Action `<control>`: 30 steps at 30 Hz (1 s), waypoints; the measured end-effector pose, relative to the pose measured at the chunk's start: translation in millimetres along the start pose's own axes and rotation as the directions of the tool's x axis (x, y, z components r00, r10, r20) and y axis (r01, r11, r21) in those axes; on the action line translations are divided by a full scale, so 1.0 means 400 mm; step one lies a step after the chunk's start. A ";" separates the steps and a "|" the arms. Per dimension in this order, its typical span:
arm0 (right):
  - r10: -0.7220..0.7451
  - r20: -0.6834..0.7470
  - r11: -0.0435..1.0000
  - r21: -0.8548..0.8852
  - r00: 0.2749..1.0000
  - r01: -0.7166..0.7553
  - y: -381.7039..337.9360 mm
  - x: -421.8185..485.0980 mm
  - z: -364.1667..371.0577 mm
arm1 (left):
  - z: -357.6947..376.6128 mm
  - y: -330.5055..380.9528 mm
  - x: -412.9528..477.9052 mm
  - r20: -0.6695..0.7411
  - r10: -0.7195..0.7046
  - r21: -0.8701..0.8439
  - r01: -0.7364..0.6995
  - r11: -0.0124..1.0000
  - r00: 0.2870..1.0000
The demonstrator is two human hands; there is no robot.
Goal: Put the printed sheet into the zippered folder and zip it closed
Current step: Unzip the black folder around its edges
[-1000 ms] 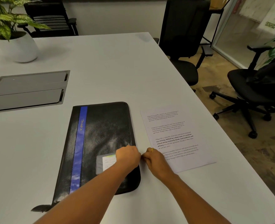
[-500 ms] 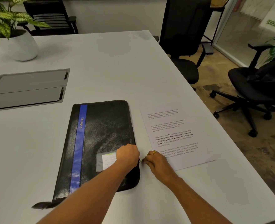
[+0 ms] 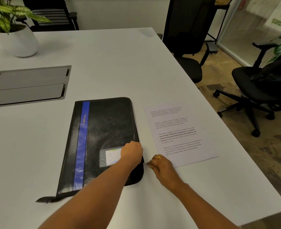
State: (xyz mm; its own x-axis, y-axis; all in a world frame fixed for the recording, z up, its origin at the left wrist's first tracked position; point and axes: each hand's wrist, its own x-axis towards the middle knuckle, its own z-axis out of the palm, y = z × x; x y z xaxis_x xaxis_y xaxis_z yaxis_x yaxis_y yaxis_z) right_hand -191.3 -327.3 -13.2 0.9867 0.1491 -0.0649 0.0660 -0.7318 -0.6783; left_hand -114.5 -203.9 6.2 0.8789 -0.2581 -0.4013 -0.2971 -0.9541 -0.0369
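Observation:
A black zippered folder [image 3: 103,133] with a blue stripe and a clear card pocket lies flat on the white table [image 3: 103,63]. My left hand [image 3: 132,153] sits curled on the folder's right edge near the pocket, gripping that edge. Just right of it, my right hand [image 3: 161,166] pinches the small metal zipper pull [image 3: 145,164] at the folder's right side. The printed sheet [image 3: 177,134] lies flat on the table to the right of the folder, apart from it; my right hand overlaps its near left corner.
A grey cable hatch [image 3: 27,85] is set into the table at the left. A white pot with a plant [image 3: 17,38] stands at the far left. Black office chairs [image 3: 252,90] stand beyond the table's right edge, which runs close to the sheet.
My right hand has drawn slightly right and nearer along the folder's edge with the zipper pull, opening a small gap from my left hand. The folder and sheet have stayed put.

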 end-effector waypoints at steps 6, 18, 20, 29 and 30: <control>0.042 -0.021 0.999 0.003 0.999 -0.042 -0.001 0.000 0.012 | 0.001 0.004 0.002 -0.041 -0.050 -0.116 0.045 0.992 0.998; 0.112 0.010 0.992 -0.058 0.994 -0.111 -0.024 0.017 0.012 | 0.012 0.011 -0.066 -0.047 -0.130 -0.089 0.125 0.988 0.990; 0.122 0.035 0.989 -0.089 0.992 -0.118 -0.030 0.020 0.008 | 0.021 0.016 -0.077 -0.059 -0.110 -0.048 0.108 0.993 0.992; 0.046 0.232 0.986 -0.166 0.972 -0.008 -0.039 -0.004 -0.022 | 0.017 0.034 -0.094 -0.027 0.000 0.055 0.001 0.998 1.000; 0.029 0.252 0.988 -0.153 0.967 0.010 -0.036 -0.012 -0.021 | 0.019 0.033 -0.092 -0.027 0.012 0.065 -0.010 0.998 1.000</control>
State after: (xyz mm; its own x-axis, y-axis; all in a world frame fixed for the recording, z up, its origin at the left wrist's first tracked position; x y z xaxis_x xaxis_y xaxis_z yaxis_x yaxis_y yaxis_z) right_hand -195.7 -323.0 3.3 0.9190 0.2902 -0.2668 0.0978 -0.8234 -0.5590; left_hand -153.6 -205.9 13.5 0.8852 -0.2732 -0.3764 -0.3293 -0.9397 -0.0923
